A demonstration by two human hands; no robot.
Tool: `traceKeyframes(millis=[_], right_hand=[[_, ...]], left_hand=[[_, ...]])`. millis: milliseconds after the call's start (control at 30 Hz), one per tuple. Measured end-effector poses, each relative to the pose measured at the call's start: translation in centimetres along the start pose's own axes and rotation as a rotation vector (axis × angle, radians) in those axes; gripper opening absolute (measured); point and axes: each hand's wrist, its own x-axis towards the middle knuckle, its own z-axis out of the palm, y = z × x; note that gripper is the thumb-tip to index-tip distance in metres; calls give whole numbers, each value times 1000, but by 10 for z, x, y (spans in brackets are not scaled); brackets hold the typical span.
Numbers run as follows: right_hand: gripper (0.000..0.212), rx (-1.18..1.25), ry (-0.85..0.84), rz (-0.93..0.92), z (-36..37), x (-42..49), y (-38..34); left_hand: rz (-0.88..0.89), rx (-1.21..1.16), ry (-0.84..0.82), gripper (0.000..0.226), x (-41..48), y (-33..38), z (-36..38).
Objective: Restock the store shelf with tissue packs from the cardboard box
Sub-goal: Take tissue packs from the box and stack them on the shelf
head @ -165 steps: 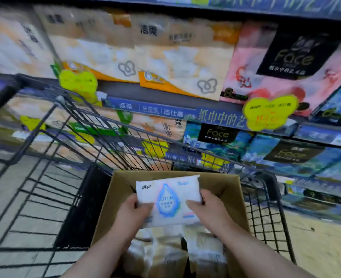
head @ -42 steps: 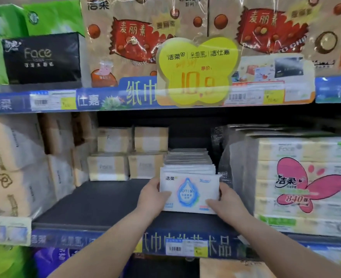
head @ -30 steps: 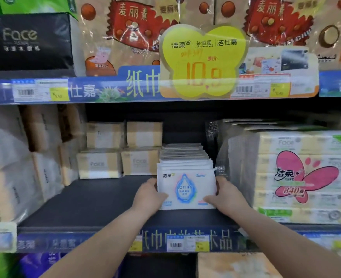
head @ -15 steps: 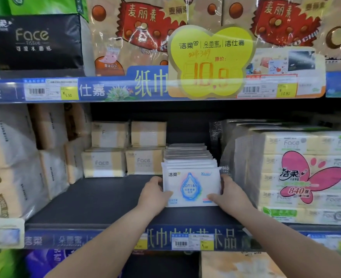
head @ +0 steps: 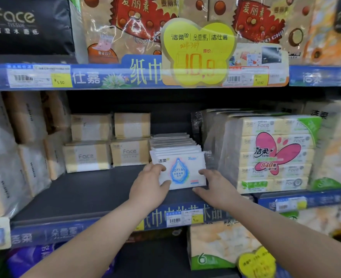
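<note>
Both hands are in at mid-frame! The white tissue pack [head: 182, 172] stands upright on the dark shelf [head: 81, 195], fronting a row of like packs [head: 172, 142]. The left hand [head: 148, 187] curls fingers and thumb over the pack's left edge, gripping it. The right hand [head: 215, 189] lies fairly flat, fingertips touching the right edge and thumb by the lower corner. A wrapped tissue bundle [head: 272, 153] sits just right of the row.

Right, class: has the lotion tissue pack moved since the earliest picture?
Yes. The lotion tissue pack went from over the cardboard box onto the shelf, fronting the row of like packs; left hand grips it, right hand touches its edge.
</note>
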Motion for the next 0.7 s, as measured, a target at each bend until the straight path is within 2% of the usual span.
traceKeyframes(millis=[133,233,367,533,700], right_hand=[[49,-120,46,-7,-1,-26,-1],[45,-216,64,42,-5,-54,8],[50,-335,46,210,-13,-103,35],[55,-416,-50,473,-26,-174,75],[53,-427,-85,645,-37,-245,102]], left_hand=[[183,71,-99,39,-18,19,9],[287,66,-194,34,-31,34,23],[409,94,-307,34,-47,56,55],[565,98,-531,48,-82,94,103],[688,147,-668,43,-130,135,130]])
